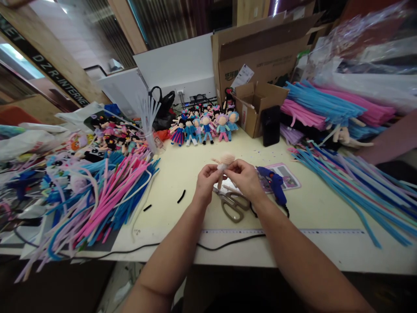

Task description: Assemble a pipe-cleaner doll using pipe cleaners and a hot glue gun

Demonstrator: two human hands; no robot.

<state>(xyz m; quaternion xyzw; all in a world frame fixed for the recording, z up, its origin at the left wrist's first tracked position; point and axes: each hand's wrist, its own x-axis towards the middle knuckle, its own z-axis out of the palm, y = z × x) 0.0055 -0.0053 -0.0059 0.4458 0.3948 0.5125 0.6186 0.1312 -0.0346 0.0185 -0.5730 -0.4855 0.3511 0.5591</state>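
Between my two hands, over the middle of the table, is a small doll (227, 159) with a pale peach head and a white part below it. My left hand (207, 177) pinches it from the left, fingers curled. From the right, my right hand (243, 174) pinches it too, thumb and fingers closed. Part of the doll's body is hidden behind the fingers. Just beneath lie scissors (235, 216) with grey-brown handles. A blue glue gun (276, 184) rests to the right of my right hand, on a printed card (289, 176).
Finished dolls (206, 126) stand in rows at the back, beside cardboard boxes (254, 106) and a black phone-like object (271, 126). Pipe cleaners lie in a pink and blue heap (104, 195) at left and a blue bundle (339, 182) at right. A black cable (224, 248) crosses the front.
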